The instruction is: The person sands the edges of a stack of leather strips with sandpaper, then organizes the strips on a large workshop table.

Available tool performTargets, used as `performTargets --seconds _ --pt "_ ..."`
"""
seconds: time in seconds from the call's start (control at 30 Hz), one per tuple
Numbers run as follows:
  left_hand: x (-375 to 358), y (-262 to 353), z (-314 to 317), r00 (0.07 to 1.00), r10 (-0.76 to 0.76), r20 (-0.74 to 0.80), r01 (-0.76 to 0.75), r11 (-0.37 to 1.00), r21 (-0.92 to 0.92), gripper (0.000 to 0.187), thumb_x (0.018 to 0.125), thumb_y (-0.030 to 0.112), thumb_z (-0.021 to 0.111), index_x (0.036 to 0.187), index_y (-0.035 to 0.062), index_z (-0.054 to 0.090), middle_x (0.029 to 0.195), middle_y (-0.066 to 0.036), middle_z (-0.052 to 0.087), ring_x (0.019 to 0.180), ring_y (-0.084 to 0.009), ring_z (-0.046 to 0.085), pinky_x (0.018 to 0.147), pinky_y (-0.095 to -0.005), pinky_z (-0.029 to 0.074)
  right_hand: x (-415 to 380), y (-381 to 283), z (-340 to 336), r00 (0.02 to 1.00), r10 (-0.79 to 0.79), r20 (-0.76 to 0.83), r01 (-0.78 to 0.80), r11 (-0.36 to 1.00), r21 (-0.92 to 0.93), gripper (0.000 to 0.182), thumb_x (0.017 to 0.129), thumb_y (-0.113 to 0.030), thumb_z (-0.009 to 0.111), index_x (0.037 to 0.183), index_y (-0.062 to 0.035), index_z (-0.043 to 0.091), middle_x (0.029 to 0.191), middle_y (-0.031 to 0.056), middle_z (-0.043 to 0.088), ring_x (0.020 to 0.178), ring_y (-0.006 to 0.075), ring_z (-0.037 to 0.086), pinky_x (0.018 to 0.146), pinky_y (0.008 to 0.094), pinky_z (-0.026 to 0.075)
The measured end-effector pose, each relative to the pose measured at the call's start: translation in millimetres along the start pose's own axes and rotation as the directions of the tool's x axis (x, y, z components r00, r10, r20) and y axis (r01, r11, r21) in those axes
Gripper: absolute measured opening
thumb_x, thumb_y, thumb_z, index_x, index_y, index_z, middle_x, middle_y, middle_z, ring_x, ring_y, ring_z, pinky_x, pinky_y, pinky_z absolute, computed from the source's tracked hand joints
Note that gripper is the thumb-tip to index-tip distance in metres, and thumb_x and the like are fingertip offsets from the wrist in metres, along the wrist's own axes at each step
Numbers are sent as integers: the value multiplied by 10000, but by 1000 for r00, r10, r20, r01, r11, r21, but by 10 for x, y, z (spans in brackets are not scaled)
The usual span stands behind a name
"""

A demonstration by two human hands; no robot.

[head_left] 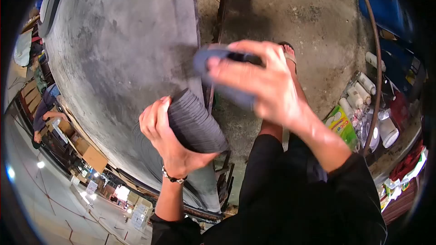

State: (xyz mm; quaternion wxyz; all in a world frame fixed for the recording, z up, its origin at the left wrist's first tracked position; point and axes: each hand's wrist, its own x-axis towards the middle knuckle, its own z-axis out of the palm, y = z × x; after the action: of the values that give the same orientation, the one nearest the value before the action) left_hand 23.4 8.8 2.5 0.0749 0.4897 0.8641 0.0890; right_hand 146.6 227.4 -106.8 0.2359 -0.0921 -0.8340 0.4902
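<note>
My left hand point(161, 131) is closed around one end of a thick stack of thin dark grey pieces point(197, 122), whose layered edges face up. The stack is at the near edge of the grey tabletop point(122, 31). To the right and a little higher, my right hand point(265, 79) grips a rounded, blue-grey flat piece point(204, 66), fingers over it and thumb beneath. Motion blurs this piece, so its exact kind does not show. Beside and partly behind my left wrist lie more dark curved layers point(147, 147).
A brown hose or pipe point(376, 41) runs down the right side, near blue containers point(386, 4) and several white bottles point(359, 93). Another person point(45, 113) is at the far left, near cardboard boxes point(94, 156). My sandaled foot point(289, 54) rests on the concrete floor.
</note>
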Motion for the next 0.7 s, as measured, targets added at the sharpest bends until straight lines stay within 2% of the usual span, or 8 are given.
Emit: performTargets --seconds 0.1,0.2,0.3,0.33,0.43,0.47,0.53,0.7 --pt "-87 13 31 1000 -19 7 18 1000 16 1327 629 702 938 1598 -54 438 1515 -224 527 1419 -431 465 1217 -631 340 40 -336 49 993 -116 22 110 978 175 628 729 -17 765 1323 -211 832 1421 -55 792 1389 276 641 1108 469 486" --pt "-7 9 5 1000 -5 2 5 1000 -3 1315 640 700 938 1595 -54 440 1519 -225 525 1425 -431 462 1216 -628 343 -22 112 231 990 119 68 -126 988 95 632 756 79 708 1321 -176 831 1453 -34 781 1382 284 652 1124 461 476" --pt "5 16 19 1000 -4 -19 4 1000 -14 1304 641 690 941 1599 -42 444 1514 -217 528 1421 -417 472 1220 -621 343 -31 -181 126 997 54 -60 -47 992 116 641 749 102 713 1325 -153 826 1470 -35 774 1349 318 659 1133 461 470" --pt "-37 20 9 1000 -13 -4 13 1000 -14 1300 645 692 941 1599 -40 445 1515 -214 527 1419 -416 475 1220 -619 343 -28 -248 132 997 43 -62 -24 960 278 698 712 120 726 1344 -159 823 1470 -36 773 1338 325 657 1135 466 470" --pt "-8 17 20 1000 -17 -10 17 1000 -9 1294 653 699 940 1598 -35 447 1518 -209 525 1413 -414 484 1221 -615 343 -260 87 378 982 166 90 -181 965 189 766 702 130 704 1393 -184 809 1475 -31 771 1344 328 648 1138 458 470" --pt "-6 24 -10 1000 -17 0 17 1000 -3 1295 654 702 940 1598 -34 447 1518 -209 524 1411 -415 487 1222 -614 343 -318 162 365 971 237 21 -238 959 153 776 714 137 683 1409 -188 801 1467 -32 776 1350 331 647 1133 451 471" --pt "5 -2 -4 1000 -10 1 10 1000 -3 1292 657 699 945 1596 -36 446 1514 -202 529 1406 -416 495 1222 -615 342 -157 17 143 991 129 -44 -124 987 102 746 727 80 688 1408 -203 804 1452 -29 784 1345 303 652 1118 442 473" --pt "1 17 14 1000 -2 -2 2 1000 -8 1283 643 683 940 1600 -18 454 1508 -197 539 1417 -414 475 1228 -629 329 21 -123 -29 978 -160 131 151 986 74 658 728 -66 768 1365 -227 805 1452 -96 770 1351 253 646 1115 474 483"
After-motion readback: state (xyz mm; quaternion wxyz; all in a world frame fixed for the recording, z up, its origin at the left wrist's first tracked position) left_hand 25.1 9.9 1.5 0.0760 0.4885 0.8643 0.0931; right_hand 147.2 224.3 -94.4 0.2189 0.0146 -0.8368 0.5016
